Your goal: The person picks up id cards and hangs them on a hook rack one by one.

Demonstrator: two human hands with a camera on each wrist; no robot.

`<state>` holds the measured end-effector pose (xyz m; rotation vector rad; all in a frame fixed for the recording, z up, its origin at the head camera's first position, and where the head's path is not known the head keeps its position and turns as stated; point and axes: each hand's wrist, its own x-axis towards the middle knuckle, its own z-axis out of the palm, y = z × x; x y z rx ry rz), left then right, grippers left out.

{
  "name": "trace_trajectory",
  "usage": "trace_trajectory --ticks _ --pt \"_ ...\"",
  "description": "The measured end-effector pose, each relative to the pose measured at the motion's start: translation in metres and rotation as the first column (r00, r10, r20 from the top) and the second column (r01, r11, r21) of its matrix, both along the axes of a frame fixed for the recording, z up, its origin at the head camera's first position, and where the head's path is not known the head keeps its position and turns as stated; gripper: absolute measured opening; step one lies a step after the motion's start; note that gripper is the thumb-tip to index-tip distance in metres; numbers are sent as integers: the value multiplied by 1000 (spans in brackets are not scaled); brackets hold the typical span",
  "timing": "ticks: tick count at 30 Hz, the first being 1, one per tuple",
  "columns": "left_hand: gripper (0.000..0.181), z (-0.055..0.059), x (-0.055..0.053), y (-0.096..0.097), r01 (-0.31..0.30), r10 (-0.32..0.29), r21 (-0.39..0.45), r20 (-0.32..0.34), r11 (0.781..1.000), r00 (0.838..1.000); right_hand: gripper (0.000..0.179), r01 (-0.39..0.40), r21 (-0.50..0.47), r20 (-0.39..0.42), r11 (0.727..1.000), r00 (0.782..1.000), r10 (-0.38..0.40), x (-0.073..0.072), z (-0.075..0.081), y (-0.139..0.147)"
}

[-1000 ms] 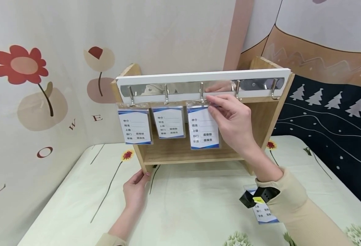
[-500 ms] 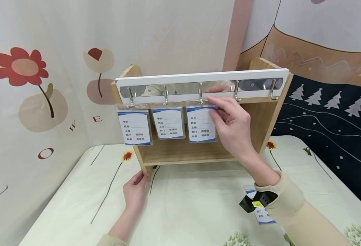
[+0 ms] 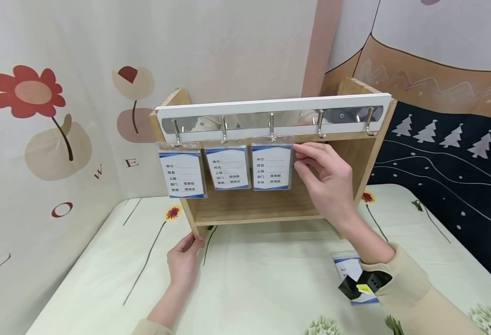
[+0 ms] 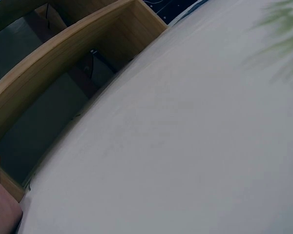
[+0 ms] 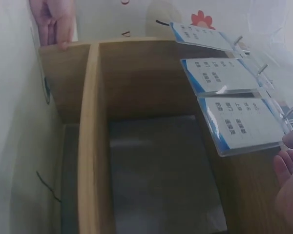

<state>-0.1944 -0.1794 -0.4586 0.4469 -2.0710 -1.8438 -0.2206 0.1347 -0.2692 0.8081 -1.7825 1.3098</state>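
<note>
Three badge holders hang in a row from the left three hooks: the left badge holder (image 3: pixel 182 174), the middle badge holder (image 3: pixel 227 167) and the third badge holder (image 3: pixel 271 167). My right hand (image 3: pixel 327 179) is beside the third one, fingertips right at its upper right edge, thumb and forefinger parted. In the right wrist view this badge holder (image 5: pixel 244 122) hangs flat below its hook. My left hand (image 3: pixel 184 258) pinches the lower left foot of the wooden shelf (image 3: pixel 262 211); the left wrist view shows only part of that hand.
The shelf's white front board (image 3: pixel 276 102) carries a metal strip with hooks; the right hook (image 3: pixel 369 122) and the one beside it are bare. Another badge holder (image 3: pixel 348 267) lies on the floral tablecloth (image 3: pixel 262 279), partly under my right wrist. Printed curtains (image 3: pixel 237 46) stand behind.
My right hand has drawn away from the hook, down and to the right. The third badge holder now hangs higher and farther back. My left hand stays at the shelf's foot.
</note>
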Motion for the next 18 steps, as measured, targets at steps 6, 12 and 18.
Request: trace_trajectory --ticks 6,12,18 --pt "40 0 0 1 -2 2 1 -9 1000 1000 35 -18 21 9 1000 1000 18 4 -9 11" --pt "41 -1 0 1 1 -1 2 -9 1000 1000 36 -29 78 21 997 999 27 11 -21 27" --pt "41 -1 0 0 4 -4 -1 -6 1000 1000 39 6 142 89 990 996 -19 19 -39 45"
